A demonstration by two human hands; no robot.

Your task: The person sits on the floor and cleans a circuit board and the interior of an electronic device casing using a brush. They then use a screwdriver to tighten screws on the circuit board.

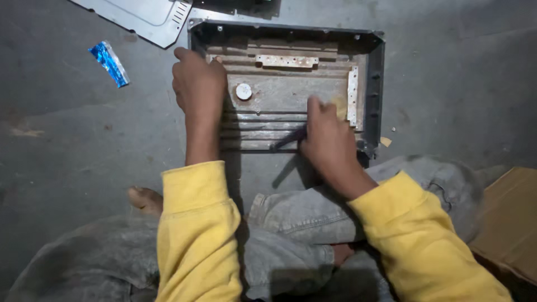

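Seated on the grey concrete floor point(84, 140), a person's left hand point(197, 84) clamps the rim of a shallow black metal tray-shaped casing point(377, 84) while the right hand point(330, 142), closed around a dark slim tool point(288, 141), works its ridged plate, a step that seems to call next for firm bracing.

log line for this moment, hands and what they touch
left hand: grips metal chassis left wall | right hand: holds dark tool on chassis floor | blue wrapper: on ground, apart

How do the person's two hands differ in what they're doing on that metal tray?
The left hand rests on the left rim of the metal tray with nothing visibly held; the right hand is closed around a dark tool. The left hand sits farther up the tray, the right nearer the person. Both arms wear yellow sleeves.
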